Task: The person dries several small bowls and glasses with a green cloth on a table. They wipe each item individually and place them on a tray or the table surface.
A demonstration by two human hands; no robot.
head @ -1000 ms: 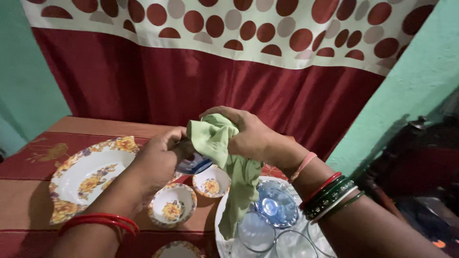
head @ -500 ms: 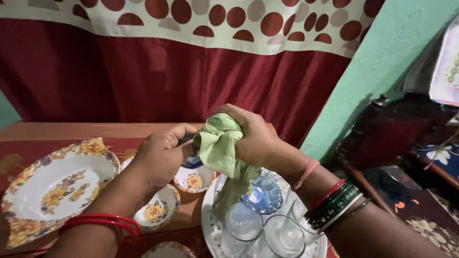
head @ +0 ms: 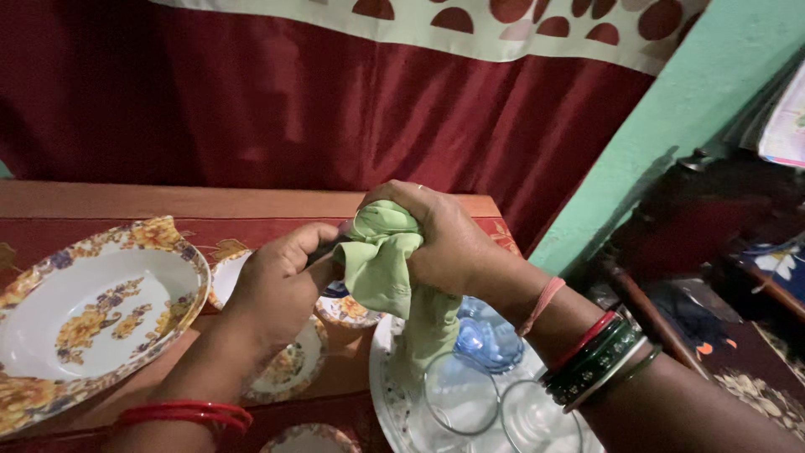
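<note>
At the far left a large floral plate lies on the worktop, with smaller floral bowls just beside it, partly hidden under the left wrist. The left hand is clenched around a small blue bowl, of which only a sliver of rim shows between the two hands. The right hand grips a bunched green cloth pressed against that bowl, the cloth's tail hanging down to a white tray. On the tray stand a blue glass bowl and clear glasses, close together. The bowl is held in the air right above this crockery; if the cloth makes the grip slide, it could drop and chip the bowls beneath. The dangling tail could also snag a glass and tip it.
</note>
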